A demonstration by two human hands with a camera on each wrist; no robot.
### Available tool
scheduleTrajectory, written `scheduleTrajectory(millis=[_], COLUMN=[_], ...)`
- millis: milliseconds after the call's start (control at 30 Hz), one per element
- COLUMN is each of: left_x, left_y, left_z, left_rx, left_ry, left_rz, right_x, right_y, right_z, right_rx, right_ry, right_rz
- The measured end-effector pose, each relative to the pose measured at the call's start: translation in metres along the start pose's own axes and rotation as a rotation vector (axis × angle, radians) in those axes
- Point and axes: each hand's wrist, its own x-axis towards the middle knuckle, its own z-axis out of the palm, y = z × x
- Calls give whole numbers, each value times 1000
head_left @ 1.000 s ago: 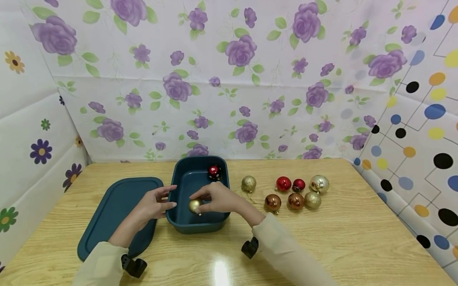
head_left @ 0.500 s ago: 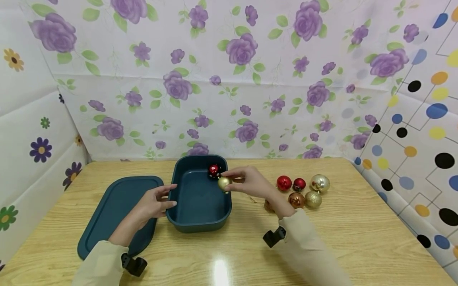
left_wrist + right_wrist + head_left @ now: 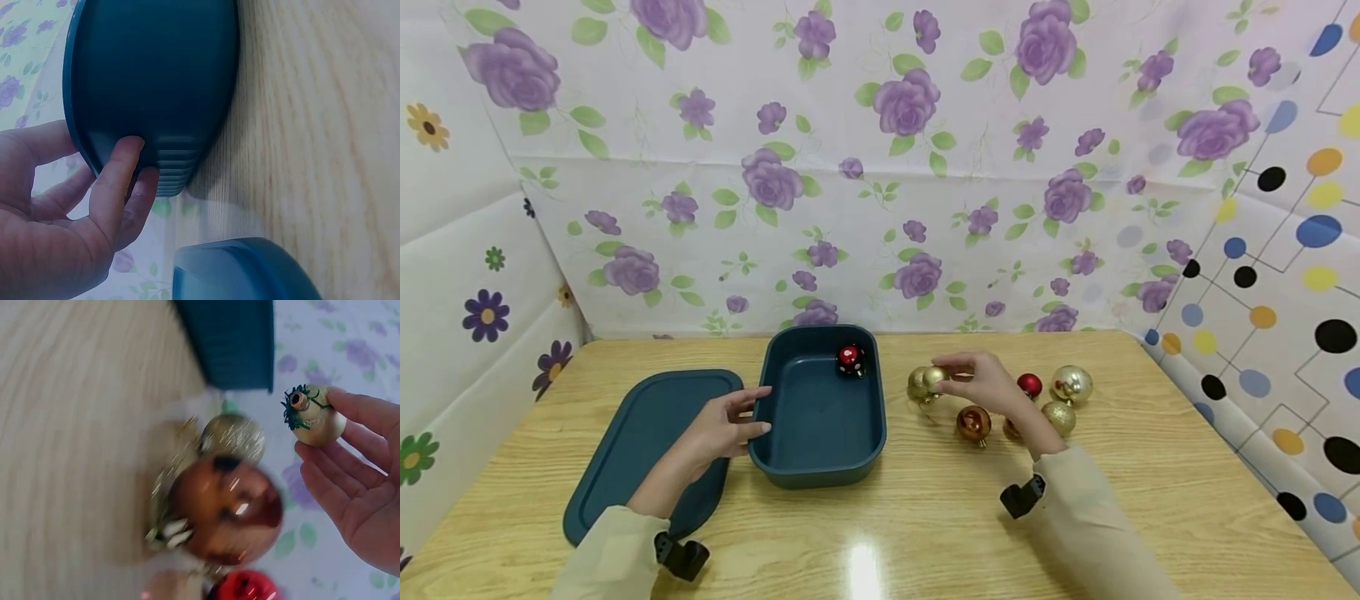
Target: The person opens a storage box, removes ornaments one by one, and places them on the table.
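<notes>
My right hand (image 3: 981, 383) pinches a small gold bauble (image 3: 934, 379) between thumb and fingers. In the right wrist view that gold bauble (image 3: 320, 419) shows a dark green tuft round its cap. It overlaps a glittery gold bauble (image 3: 916, 385) on the table in the head view. My left hand (image 3: 718, 425) grips the left wall of a dark teal box (image 3: 820, 477). In the left wrist view, fingertips (image 3: 128, 147) lie on the box's outer wall (image 3: 150, 75). A red bauble with dots (image 3: 850, 359) lies in the box's far right corner.
The teal lid (image 3: 647, 450) lies flat left of the box. Right of the box sit a copper bauble (image 3: 973, 424), a small red bauble (image 3: 1029, 385), a silvery bauble (image 3: 1071, 384) and a glittery gold one (image 3: 1059, 417). My right forearm partly hides others. Patterned cloth walls enclose the table.
My right hand has lifted the gold bauble out of the box and carried it right, over the table by the other baubles. My left hand stays on the box wall.
</notes>
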Motion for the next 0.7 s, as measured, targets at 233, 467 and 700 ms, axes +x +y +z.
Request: scheduleTrajectory(millis=[233, 467, 700], left_x=[0, 0, 1], left_y=[0, 0, -1], left_z=[0, 0, -1], left_rx=[-1, 0, -4], left_ry=[-1, -3, -5], left_rz=[-5, -3, 2], right_x=[-1, 0, 4], right_y=[24, 33, 40], right_z=[-6, -5, -2], right_rx=[-37, -84, -143], right_ry=[64, 48, -6], right_rz=[105, 172, 145])
